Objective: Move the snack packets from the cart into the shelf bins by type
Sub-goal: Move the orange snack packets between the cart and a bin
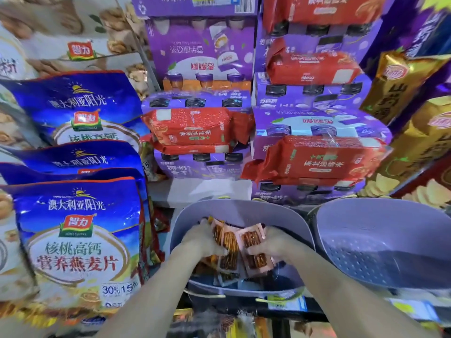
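Note:
Both my hands are inside a lavender shelf bin (241,211) at the lower middle of the head view. Between them they hold a bunch of small pink snack packets (246,242) with brown sticks showing through clear windows. My left hand (203,240) grips the bunch from the left side. My right hand (273,242) grips it from the right. More small packets (227,276), some orange, lie in the bottom of the bin under the bunch. The cart is not in view.
A second lavender bin (380,242) with a perforated bottom stands right of the first. Blue oatmeal bags (78,240) hang at the left. Purple drink packs (202,52) and red packets (195,128) are stacked behind. Gold chip tubes (400,86) lean at the right.

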Demonstrator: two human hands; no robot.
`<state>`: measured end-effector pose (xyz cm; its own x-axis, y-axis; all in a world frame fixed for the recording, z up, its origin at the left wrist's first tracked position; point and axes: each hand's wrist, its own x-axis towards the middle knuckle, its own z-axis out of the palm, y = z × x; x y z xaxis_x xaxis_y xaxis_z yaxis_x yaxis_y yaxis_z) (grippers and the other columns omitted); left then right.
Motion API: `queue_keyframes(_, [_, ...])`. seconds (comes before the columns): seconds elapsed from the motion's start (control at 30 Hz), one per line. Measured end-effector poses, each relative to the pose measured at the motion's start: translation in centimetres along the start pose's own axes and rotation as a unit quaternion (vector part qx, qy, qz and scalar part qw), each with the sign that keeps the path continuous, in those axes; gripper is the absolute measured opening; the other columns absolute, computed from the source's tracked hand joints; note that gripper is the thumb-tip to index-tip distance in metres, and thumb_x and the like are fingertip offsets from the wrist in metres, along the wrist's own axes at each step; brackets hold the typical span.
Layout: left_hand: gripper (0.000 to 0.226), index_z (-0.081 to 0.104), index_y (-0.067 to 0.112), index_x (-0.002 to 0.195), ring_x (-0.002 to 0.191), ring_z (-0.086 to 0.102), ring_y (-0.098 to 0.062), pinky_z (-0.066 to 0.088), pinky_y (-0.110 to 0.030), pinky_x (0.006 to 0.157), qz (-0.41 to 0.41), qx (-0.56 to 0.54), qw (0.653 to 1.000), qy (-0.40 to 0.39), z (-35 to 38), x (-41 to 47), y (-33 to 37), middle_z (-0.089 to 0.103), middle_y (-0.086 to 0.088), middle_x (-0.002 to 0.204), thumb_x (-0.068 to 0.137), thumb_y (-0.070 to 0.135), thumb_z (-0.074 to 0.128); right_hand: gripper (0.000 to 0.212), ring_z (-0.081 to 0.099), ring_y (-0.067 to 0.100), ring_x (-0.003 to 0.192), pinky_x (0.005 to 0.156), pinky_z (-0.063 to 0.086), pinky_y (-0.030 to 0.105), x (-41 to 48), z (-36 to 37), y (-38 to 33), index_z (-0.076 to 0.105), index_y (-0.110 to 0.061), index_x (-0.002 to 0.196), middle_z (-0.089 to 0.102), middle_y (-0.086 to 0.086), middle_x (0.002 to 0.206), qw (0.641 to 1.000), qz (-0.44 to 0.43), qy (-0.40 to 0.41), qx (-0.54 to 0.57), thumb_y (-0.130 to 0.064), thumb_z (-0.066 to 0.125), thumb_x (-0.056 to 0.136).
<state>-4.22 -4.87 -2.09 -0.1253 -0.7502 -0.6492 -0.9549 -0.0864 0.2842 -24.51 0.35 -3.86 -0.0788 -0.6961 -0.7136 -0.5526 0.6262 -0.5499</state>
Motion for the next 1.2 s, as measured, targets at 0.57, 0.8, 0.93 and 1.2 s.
queue_keyframes(0.57, [0.058, 0.049, 0.021, 0.145, 0.137, 0.048, -0.030, 0.042, -0.042, 0.107, -0.009, 0.181, 0.941, 0.285, 1.5, -14.4, -0.1, 0.054, -0.003, 0.149, 0.103, 0.061, 0.047, 0.049, 0.044, 0.035, 0.131, 0.102, 0.043, 0.046, -10.9, -0.1, -1.3, 0.042, -0.013, 0.144, 0.047, 0.012, 0.141, 0.860, -0.197, 0.186, -0.433, -0.039, 0.046, 0.103])
queue_keyframes(0.8, [0.060, 0.038, 0.026, 0.155, 0.151, 0.034, -0.024, 0.033, -0.041, 0.118, -0.113, 0.109, 0.934, 0.322, 4.7, -24.1, -4.4, 0.039, 0.003, 0.164, 0.104, 0.058, 0.045, 0.057, 0.047, 0.029, 0.126, 0.099, 0.042, 0.041, -15.6, 4.0, -2.4, 0.037, -0.021, 0.146, 0.046, 0.003, 0.139, 0.789, -0.342, 0.218, -0.461, -0.052, 0.047, 0.100])
queue_keyframes(0.93, [0.065, 0.037, 0.026, 0.160, 0.153, 0.034, -0.021, 0.030, -0.038, 0.124, -0.177, 0.084, 0.918, 0.344, 7.3, -29.6, -8.1, 0.037, 0.003, 0.167, 0.105, 0.060, 0.043, 0.058, 0.052, 0.030, 0.126, 0.098, 0.044, 0.041, -18.8, 8.2, -3.2, 0.051, -0.017, 0.141, 0.055, 0.003, 0.135, 0.762, -0.418, 0.212, -0.447, -0.051, 0.058, 0.094])
queue_keyframes(1.2, [0.064, 0.036, 0.027, 0.160, 0.154, 0.033, -0.020, 0.029, -0.041, 0.127, -0.321, -0.020, 0.882, 0.343, 14.6, -38.6, -16.9, 0.035, 0.006, 0.169, 0.106, 0.060, 0.041, 0.060, 0.043, 0.028, 0.135, 0.110, 0.037, 0.040, -23.2, 19.2, -3.5, 0.033, -0.020, 0.151, 0.042, 0.003, 0.149, 0.690, -0.501, 0.121, -0.508, -0.054, 0.043, 0.103])
